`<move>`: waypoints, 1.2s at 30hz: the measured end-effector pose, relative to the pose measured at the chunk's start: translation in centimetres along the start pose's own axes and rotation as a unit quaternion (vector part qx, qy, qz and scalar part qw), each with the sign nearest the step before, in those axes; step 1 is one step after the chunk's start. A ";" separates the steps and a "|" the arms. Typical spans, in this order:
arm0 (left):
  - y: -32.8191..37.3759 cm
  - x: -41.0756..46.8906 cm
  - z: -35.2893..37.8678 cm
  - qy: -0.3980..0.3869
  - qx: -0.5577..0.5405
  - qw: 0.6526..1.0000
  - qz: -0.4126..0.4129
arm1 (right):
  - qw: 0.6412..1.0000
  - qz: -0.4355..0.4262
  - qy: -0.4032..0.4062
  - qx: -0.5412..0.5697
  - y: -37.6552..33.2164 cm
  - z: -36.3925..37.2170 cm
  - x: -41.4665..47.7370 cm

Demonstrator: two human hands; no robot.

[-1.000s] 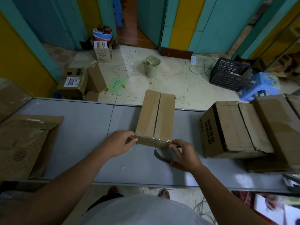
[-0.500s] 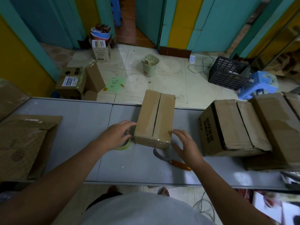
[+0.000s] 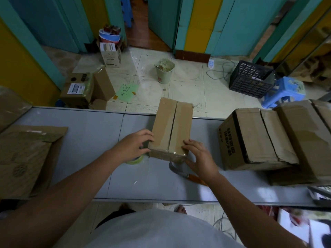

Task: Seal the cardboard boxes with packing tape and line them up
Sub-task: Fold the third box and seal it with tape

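Cardboard box stands mid-bench, clear tape across its near end; the left hand lays loosely straight fingers against its left side, above the tape roll. The right hand, fingers spread, touches the near right corner, over a knife; larger boxes sit to the right.

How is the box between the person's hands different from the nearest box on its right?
The narrow box is slimmer than the printed box. The narrow box has shiny tape over its near end; the printed box has black lettering on its side. The left hand and right hand touch the narrow box; none touches the printed box. Both are brown cardboard, flaps closed, on the grey table.
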State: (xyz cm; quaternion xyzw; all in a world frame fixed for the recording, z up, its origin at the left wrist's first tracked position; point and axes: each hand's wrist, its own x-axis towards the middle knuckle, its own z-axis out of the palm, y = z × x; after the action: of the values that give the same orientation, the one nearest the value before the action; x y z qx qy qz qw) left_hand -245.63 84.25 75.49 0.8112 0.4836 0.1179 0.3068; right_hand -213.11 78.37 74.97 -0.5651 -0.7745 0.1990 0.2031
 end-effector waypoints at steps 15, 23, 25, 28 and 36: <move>0.4 -0.1 1.8 0.076 -0.116 0.990 -0.031 | 0.999 0.030 0.016 -0.002 -0.8 0.8 0.1; 0.4 -0.6 2.8 0.108 -0.155 0.980 -0.056 | 0.998 0.051 -0.003 0.042 -0.7 0.9 -0.1; 0.2 -0.9 2.9 0.102 -0.170 0.978 -0.060 | 0.998 0.046 -0.010 0.043 -0.5 0.8 -0.2; 0.2 -1.0 3.0 0.112 -0.163 0.979 -0.059 | 0.998 0.041 0.012 0.048 -0.6 1.1 -0.3; 1.9 -1.2 4.6 0.169 -0.218 0.934 -0.226 | 0.977 0.123 0.029 0.172 -0.6 1.0 0.2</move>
State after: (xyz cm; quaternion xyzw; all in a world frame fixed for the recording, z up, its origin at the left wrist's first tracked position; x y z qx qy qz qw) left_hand -242.62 80.79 73.21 0.5619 0.6614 0.2831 0.4082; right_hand -214.16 78.34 74.43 -0.6183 -0.6469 0.3361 0.2936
